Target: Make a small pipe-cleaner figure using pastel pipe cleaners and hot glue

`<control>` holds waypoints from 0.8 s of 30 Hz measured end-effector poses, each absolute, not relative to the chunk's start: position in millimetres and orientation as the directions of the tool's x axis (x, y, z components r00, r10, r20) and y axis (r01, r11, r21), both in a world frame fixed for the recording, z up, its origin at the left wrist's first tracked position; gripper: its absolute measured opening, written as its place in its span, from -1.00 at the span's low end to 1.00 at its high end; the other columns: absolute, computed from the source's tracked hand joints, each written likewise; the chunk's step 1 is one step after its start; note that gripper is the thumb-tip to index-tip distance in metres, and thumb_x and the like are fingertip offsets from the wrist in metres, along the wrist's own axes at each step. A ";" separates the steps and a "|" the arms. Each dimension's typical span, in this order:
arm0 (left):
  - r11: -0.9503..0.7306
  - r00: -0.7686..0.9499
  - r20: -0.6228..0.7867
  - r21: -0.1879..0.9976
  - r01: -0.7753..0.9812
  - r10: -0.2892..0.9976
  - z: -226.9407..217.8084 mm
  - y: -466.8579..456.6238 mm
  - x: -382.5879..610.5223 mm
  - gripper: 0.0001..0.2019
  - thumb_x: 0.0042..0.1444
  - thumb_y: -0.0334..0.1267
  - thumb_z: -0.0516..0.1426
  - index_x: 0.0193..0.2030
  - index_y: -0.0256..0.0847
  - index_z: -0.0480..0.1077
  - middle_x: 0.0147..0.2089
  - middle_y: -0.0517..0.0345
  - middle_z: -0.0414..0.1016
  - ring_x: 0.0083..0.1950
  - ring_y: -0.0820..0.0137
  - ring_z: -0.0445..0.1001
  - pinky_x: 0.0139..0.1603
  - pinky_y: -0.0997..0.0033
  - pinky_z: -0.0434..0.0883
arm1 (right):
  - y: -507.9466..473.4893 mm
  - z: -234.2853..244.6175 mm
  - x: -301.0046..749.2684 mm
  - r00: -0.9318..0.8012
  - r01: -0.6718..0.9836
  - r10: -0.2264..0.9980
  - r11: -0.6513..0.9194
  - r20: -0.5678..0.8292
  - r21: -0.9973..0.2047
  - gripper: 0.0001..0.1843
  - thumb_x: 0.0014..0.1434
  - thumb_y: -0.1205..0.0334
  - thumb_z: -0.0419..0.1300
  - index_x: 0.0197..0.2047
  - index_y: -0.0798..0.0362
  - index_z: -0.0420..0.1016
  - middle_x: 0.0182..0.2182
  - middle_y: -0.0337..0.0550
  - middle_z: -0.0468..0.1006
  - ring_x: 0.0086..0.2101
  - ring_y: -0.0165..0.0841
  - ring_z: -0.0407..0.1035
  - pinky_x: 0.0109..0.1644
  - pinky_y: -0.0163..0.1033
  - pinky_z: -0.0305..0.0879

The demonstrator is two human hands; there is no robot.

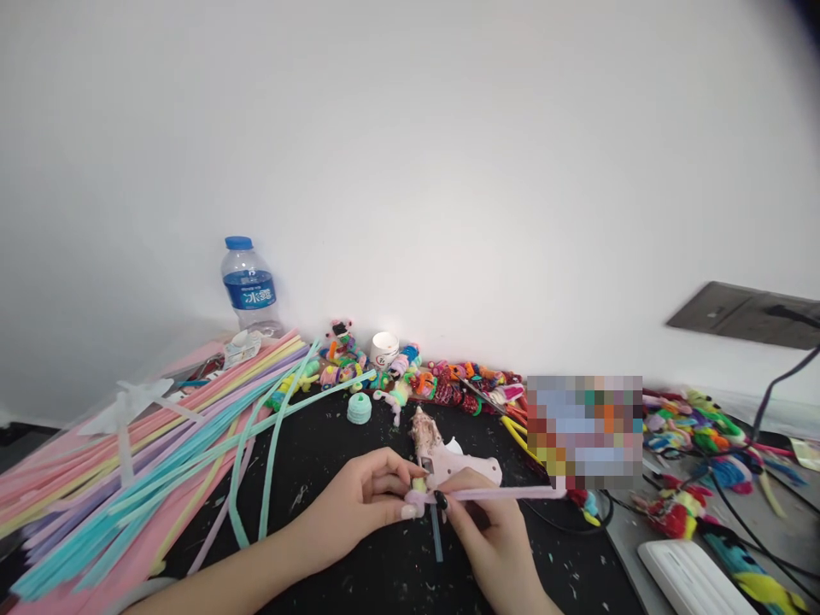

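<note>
Left hand (359, 508) pinches the fuzzy bud (418, 487), probably to steady it; right hand (493, 534) nips the lilac pipe cleaner (512, 493) close in; glue gun (458, 465) sits just behind

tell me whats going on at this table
A person is working pipe cleaners at a black table. The left hand pinches a small yellow-and-pink coiled piece; the right hand pinches the lilac pipe cleaner that runs from it to the right. A pink glue gun lies just behind the hands. Pastel pipe cleaners are piled at left, and pipe-cleaner figures line the wall.
</note>
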State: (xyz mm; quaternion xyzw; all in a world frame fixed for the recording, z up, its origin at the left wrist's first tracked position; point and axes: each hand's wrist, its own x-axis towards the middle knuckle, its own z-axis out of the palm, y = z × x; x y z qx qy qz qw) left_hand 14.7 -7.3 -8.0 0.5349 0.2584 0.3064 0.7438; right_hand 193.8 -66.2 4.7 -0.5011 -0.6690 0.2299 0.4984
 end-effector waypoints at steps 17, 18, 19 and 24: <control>0.151 0.676 -0.031 0.981 -0.120 0.737 0.9 -9.3 11.9 -0.86 0.02 -0.33 0.20 -0.30 -0.22 0.31 -0.28 0.18 0.46 -0.19 0.39 0.41 -0.12 0.38 0.28 | -65.7 1.3 193.6 0.039 0.421 0.927 0.324 0.374 -0.847 -0.82 0.15 0.24 0.14 -0.44 0.06 0.50 -0.53 -0.18 0.51 -0.45 -0.30 0.41 -0.38 -0.29 0.29; 0.153 0.674 -0.035 0.981 -0.116 0.738 0.6 -9.3 11.6 -0.86 0.02 -0.32 0.20 -0.30 -0.22 0.31 -0.28 0.18 0.46 -0.19 0.39 0.41 -0.12 0.38 0.28 | -65.9 1.5 193.6 0.042 0.418 0.926 0.324 0.374 -0.849 -0.82 0.15 0.24 0.14 -0.45 0.05 0.49 -0.53 -0.19 0.51 -0.45 -0.31 0.40 -0.38 -0.29 0.29; 0.152 0.672 -0.034 0.981 -0.119 0.740 0.2 -9.3 11.4 -0.86 0.02 -0.31 0.20 -0.29 -0.22 0.31 -0.29 0.18 0.46 -0.20 0.39 0.40 -0.13 0.38 0.28 | -66.1 1.7 193.5 0.041 0.413 0.927 0.323 0.372 -0.851 -0.82 0.15 0.24 0.14 -0.45 0.05 0.49 -0.53 -0.19 0.51 -0.45 -0.31 0.40 -0.37 -0.29 0.29; 0.150 0.670 -0.032 0.982 -0.118 0.741 -1.0 -7.9 12.2 -0.83 0.02 -0.27 0.21 -0.29 -0.24 0.31 -0.29 0.16 0.47 -0.21 0.38 0.40 -0.14 0.38 0.27 | -67.4 3.4 192.7 0.041 0.392 0.934 0.312 0.355 -0.866 -0.84 0.15 0.26 0.14 -0.44 0.04 0.49 -0.51 -0.21 0.51 -0.42 -0.33 0.40 -0.32 -0.31 0.27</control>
